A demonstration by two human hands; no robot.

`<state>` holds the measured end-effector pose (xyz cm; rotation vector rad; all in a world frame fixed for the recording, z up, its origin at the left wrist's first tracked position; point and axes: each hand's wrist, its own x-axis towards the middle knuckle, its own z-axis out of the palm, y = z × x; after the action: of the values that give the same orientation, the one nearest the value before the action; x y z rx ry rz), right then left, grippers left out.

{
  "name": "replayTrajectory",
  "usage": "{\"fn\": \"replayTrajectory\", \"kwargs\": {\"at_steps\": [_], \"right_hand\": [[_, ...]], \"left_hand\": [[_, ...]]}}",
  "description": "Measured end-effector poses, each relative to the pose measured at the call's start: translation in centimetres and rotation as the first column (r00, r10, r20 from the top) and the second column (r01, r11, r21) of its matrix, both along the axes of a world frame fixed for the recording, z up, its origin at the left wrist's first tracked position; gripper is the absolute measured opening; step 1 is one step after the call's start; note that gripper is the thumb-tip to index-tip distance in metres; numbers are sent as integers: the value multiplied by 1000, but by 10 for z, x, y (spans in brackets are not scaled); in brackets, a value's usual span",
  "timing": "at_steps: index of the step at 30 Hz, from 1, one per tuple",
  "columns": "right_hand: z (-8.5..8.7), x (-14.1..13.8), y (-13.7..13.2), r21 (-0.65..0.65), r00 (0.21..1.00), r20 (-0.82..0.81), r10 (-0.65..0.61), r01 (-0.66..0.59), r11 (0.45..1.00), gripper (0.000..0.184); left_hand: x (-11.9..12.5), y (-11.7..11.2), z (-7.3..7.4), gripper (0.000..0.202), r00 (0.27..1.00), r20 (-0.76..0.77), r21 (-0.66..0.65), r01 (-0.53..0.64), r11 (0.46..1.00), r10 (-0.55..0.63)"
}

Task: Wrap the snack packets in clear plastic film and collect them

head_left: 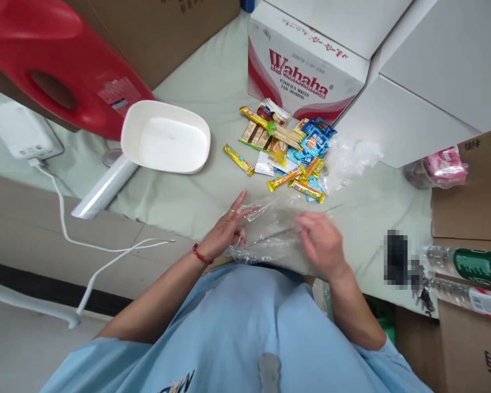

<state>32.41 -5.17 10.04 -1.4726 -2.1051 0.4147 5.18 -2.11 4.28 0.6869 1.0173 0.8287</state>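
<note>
A clear, crinkled plastic bag (270,234) lies spread at the table's near edge, between my two hands. My left hand (226,228) is at the bag's left side, touching it, with some fingers stretched out and apart. On the right side, my right hand (322,244) is closed on the film; motion blurs its fingers. Just beyond the bag is a pile of small wrapped snacks: yellow stick packets (286,179), blue sachets (314,143) and a pack of wafers (256,135). Beside the pile lies another crumpled clear bag (349,161).
Left of the snacks is a white oval tub (167,136), near a roll of film (104,185), a red jug (77,71) and a white charger (22,134) with a cable. A Wahaha carton (298,71) stands behind. Plastic bottles (470,265) and a pink packet (445,166) are right.
</note>
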Motion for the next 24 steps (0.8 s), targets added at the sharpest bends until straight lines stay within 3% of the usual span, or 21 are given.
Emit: {"fn": "replayTrajectory", "kwargs": {"at_steps": [2, 4, 7, 11, 14, 16, 18, 20, 22, 24], "right_hand": [[-14, -11, -22, -179, 986, 97, 133, -114, 977, 29], [-31, -14, -38, -311, 967, 180, 181, -118, 943, 34], [-48, -6, -55, -361, 965, 215, 150, -64, 930, 44], [-53, 6, -66, -359, 974, 211, 87, -6, 933, 49], [-52, 12, -66, -377, 975, 193, 108, -28, 926, 45], [-51, 17, -64, -381, 978, 168, 120, -48, 923, 42], [-49, 22, -60, -361, 985, 126, 115, -63, 930, 41], [-48, 24, -54, -314, 994, 57, 98, -76, 946, 42], [-47, 23, -47, -254, 997, -24, 76, -79, 964, 43], [-49, 18, -40, -204, 995, -67, 70, -82, 975, 44]], "left_hand": [[1, 1, 4, 84, 999, 42, 31, -24, 999, 22], [0, 6, 10, 88, 994, 62, 59, -90, 994, 87], [-7, 14, 12, 90, 982, 34, 108, -189, 976, 187], [-24, 18, -5, 84, 940, -154, 110, -288, 951, 303], [-41, 12, -18, 70, 844, -362, 149, -367, 918, 396], [-51, 5, -15, 62, 709, -535, 286, -359, 888, 459], [-56, -5, -2, 58, 511, -666, 500, -236, 834, 544], [-53, -12, 15, 51, 376, -685, 679, 18, 734, 624], [-43, -15, 26, 37, 430, -686, 723, 320, 612, 587], [-30, -12, 24, 28, 505, -751, 660, 553, 509, 425]]}}
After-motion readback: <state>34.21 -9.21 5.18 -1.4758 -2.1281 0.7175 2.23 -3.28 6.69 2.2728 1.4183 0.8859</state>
